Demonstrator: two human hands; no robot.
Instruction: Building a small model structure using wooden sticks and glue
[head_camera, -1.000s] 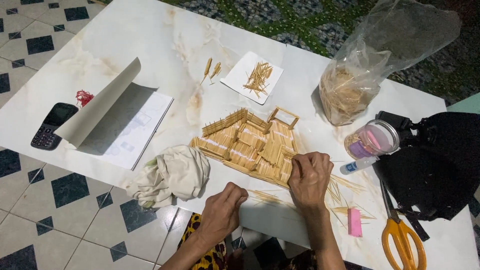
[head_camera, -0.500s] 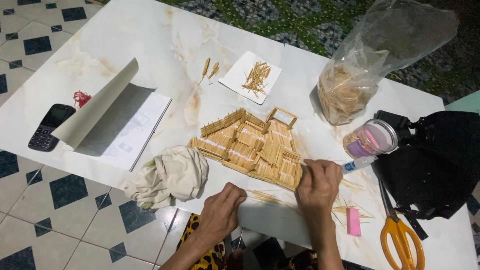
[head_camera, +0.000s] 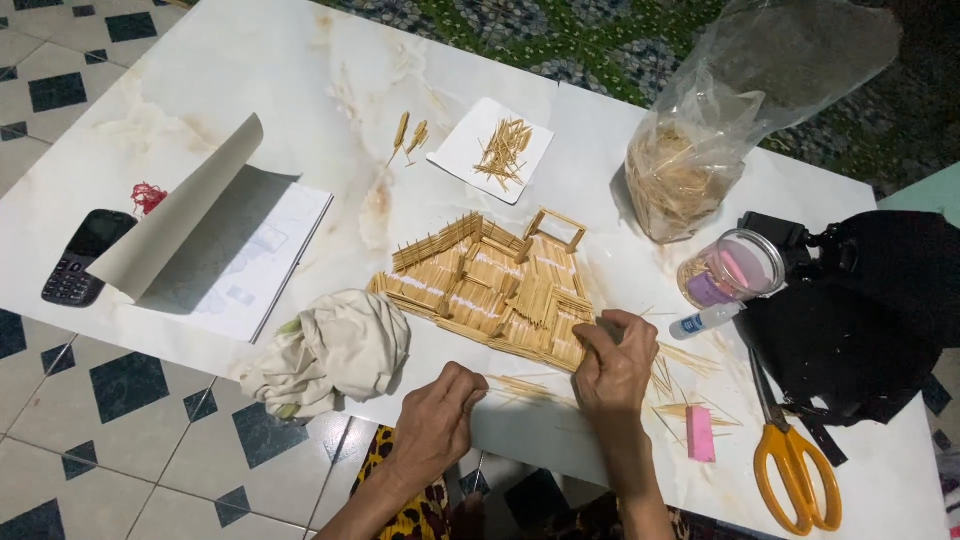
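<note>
- Left hand (head_camera: 435, 425) rests at the near bench (head_camera: 250, 90) edge, its grip curled loosely, holding nothing I can make out.
- Right hand (head_camera: 612, 362) touches the near right corner of the stick house (head_camera: 490, 285); its grip is narrow, whether pinching a stick I cannot tell.
- Crumpled cloth (head_camera: 335, 350) lies just left of the house; loose sticks (head_camera: 680, 385), pink eraser (head_camera: 699, 434) and yellow scissors (head_camera: 790, 455) to the right.
- Farther: open notebook (head_camera: 235, 255), phone (head_camera: 85, 255), jar (head_camera: 730, 268), black bag (head_camera: 860, 300).
- Farthest: plastic bag of sticks (head_camera: 690, 160) and a white card (head_camera: 500, 150) with sticks; tiled floor (head_camera: 120, 430) around the marble top.
</note>
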